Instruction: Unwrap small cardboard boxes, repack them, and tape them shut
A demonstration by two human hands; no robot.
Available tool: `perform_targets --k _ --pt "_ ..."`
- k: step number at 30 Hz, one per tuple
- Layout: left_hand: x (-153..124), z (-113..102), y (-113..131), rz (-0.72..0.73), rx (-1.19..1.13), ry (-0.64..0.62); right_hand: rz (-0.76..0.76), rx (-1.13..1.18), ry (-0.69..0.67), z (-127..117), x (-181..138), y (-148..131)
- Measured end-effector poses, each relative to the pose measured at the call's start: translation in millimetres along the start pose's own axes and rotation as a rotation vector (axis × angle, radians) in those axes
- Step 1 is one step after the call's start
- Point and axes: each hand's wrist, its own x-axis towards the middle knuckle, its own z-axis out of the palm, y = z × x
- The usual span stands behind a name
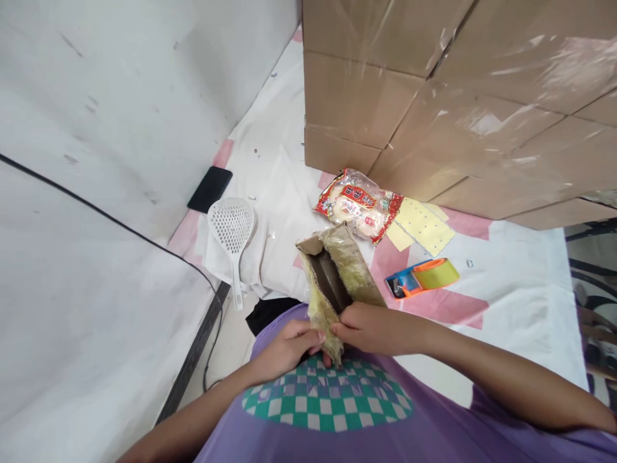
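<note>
While the left hand point(285, 350) and right hand point(362, 326) pinch the frayed flap point(324, 312) of the cardboard box point(357, 273), close before the purple shirt point(284, 444) — careful — a hard tug could tear it or buckle the walls.

At lower center, your left hand point(284, 352) and right hand point(364, 326) have fingers partly lost behind the taped flap point(322, 315) of a cardboard box point(347, 254), its interior too dark to show a bottom. Your left forearm point(207, 400) leaves at the bottom edge. Stacked cartons point(366, 96) run out of frame at upper right; the black cord point(96, 204) is cut by the left edge. Marks on the yellow paper point(427, 225), right of center, are too small for you to read.
</note>
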Motion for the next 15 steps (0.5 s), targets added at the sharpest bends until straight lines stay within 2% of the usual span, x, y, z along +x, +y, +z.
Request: perform_targets --k 10,15 --pt "-10 -4 2 -0.038 0.096 -0.002 0.019 0.009 -0.023 3 -6 -1" --pt "-11 -4 9 -0.001 0.131 0.013 -0.014 0.085 -0.024 4 0 7"
